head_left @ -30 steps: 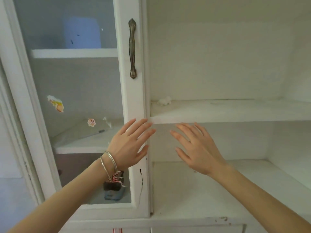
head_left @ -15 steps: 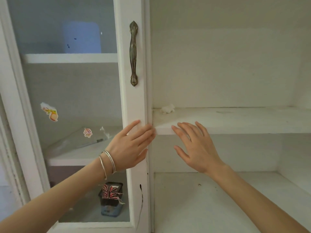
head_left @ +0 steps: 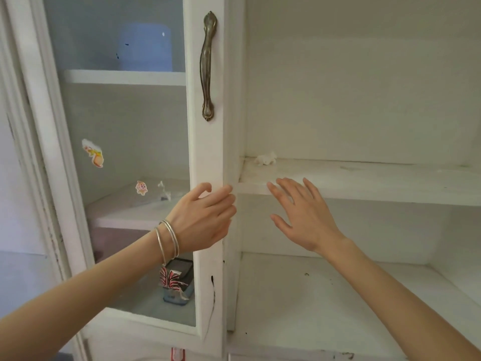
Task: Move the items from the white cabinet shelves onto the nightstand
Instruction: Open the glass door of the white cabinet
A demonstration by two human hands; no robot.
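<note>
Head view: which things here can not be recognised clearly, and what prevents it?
- Blue container: the glass door blurs it, so its kind is unclear.
- Patterned box, behind the same glass: the wrist of the left hand overlaps its top, and the print is unreadable.
- White lump on the open shelf: too small to identify.
- Nightstand: outside the view.

You have no words, numbers or brand names to read here. The two stickers (head_left: pixel 93 153) (head_left: pixel 141 188) on the glass door (head_left: pixel 125 131) carry cartoon figures only. Any print on the small box (head_left: pixel 179 282) behind the glass is too blurred to read.
</note>
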